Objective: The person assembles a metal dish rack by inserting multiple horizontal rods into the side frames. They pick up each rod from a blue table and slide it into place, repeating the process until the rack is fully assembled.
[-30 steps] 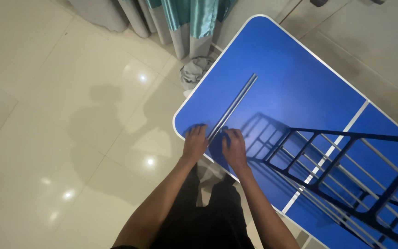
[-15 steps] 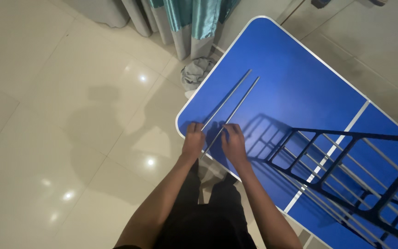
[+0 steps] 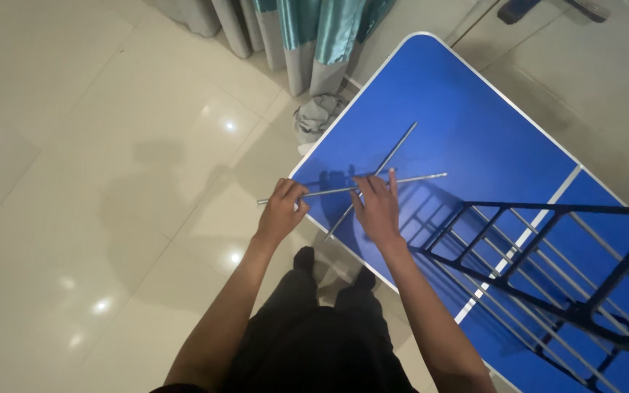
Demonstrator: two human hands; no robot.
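Note:
Both my hands hold a thin silver metal rod (image 3: 329,192) level above the near corner of the blue table (image 3: 460,124). My left hand (image 3: 282,211) grips it close to its left end, which juts out over the floor. My right hand (image 3: 377,206) pinches it near the middle, fingers partly spread. A second silver rod (image 3: 394,153) lies diagonally on the tabletop beneath, crossing under the held one. To the right on the table rests a dark metal rack frame (image 3: 547,262) with silver bars.
Glossy cream floor tiles (image 3: 96,145) spread to the left. Teal and grey curtains (image 3: 307,29) hang at the top, with a crumpled grey cloth (image 3: 317,115) on the floor by the table edge. My legs in dark trousers (image 3: 314,335) stand at the table corner.
The two rods lay side by side on the table; now one is lifted and turned crosswise in both hands, while the other stays lying diagonally.

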